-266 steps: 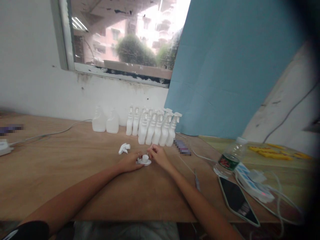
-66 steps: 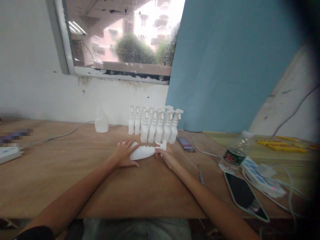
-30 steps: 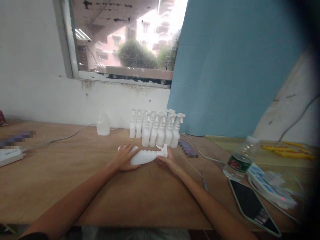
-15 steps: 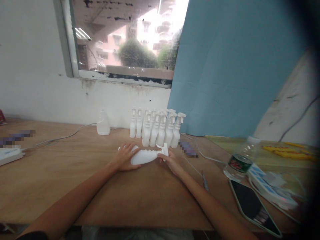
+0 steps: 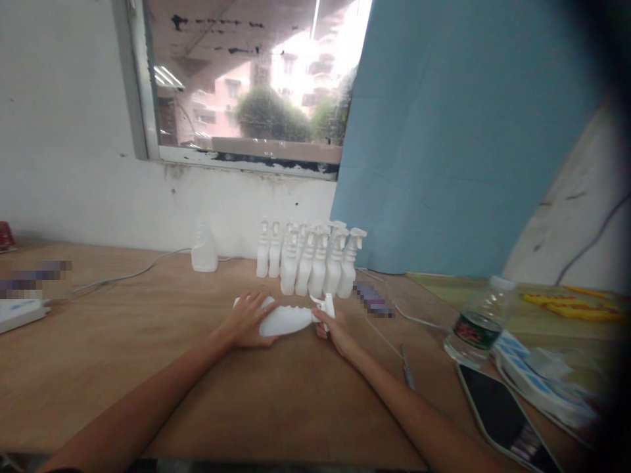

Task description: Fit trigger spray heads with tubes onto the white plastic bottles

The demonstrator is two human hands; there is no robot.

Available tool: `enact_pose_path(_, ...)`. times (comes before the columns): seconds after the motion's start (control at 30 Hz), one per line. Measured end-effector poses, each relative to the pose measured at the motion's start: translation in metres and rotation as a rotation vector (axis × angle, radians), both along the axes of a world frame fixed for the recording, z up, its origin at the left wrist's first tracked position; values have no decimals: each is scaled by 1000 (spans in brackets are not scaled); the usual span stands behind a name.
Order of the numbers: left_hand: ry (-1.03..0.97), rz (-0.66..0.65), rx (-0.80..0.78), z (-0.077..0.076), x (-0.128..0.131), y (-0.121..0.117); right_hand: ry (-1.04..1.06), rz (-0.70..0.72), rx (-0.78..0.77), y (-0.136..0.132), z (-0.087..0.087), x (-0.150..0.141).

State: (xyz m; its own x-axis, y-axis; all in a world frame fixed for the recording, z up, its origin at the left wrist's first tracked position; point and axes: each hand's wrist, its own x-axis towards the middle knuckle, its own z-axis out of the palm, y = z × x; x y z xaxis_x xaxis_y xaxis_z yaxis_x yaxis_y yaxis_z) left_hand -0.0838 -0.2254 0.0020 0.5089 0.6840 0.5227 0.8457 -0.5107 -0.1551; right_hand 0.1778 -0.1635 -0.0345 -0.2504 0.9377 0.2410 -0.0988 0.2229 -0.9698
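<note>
A white spray bottle (image 5: pixel 284 319) lies on its side on the wooden table (image 5: pixel 123 348). My left hand (image 5: pixel 246 320) rests over the bottle's base end, fingers wrapped round it. My right hand (image 5: pixel 329 326) is closed on the white trigger sprayer head (image 5: pixel 325 305) at the bottle's neck. Just behind stand several finished white spray bottles (image 5: pixel 315 261) in a tight group against the wall.
One capless white bottle (image 5: pixel 204 249) stands left of the group. At the right lie a clear water bottle (image 5: pixel 479 320), a phone (image 5: pixel 507 424), a power strip with cables (image 5: pixel 542 387) and a thin tool (image 5: pixel 408 372). A blue sheet (image 5: pixel 468 131) leans on the wall.
Since nine seconds ago one capless bottle left the back row and now lies under my hands with a sprayer head on it. Over the last second my right hand shifted slightly on the head.
</note>
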Motion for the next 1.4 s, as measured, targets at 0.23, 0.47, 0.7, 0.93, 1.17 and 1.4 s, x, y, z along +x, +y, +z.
enact_pose_path(0.23,7,78,52,7,14,-8,6,38,-22,-7,1,-5)
enact_pose_path(0.47,-62,48,-15,-3,38,-15,-138,257,-50,-26,2,-29)
enact_pose_path(0.7,32,102,-72,-3,39,-19,-96,180,-75,-34,3,-40)
enact_pose_path(0.93,26,127,-60,-7,44,-19,-24,95,-234,-41,6,-44)
enact_pose_path(1.17,4,108,-86,-7,41,-19,-37,139,-222,-40,4,-43)
enact_pose_path(1.4,17,91,-88,-5,38,-18,-71,171,-160,-39,1,-43)
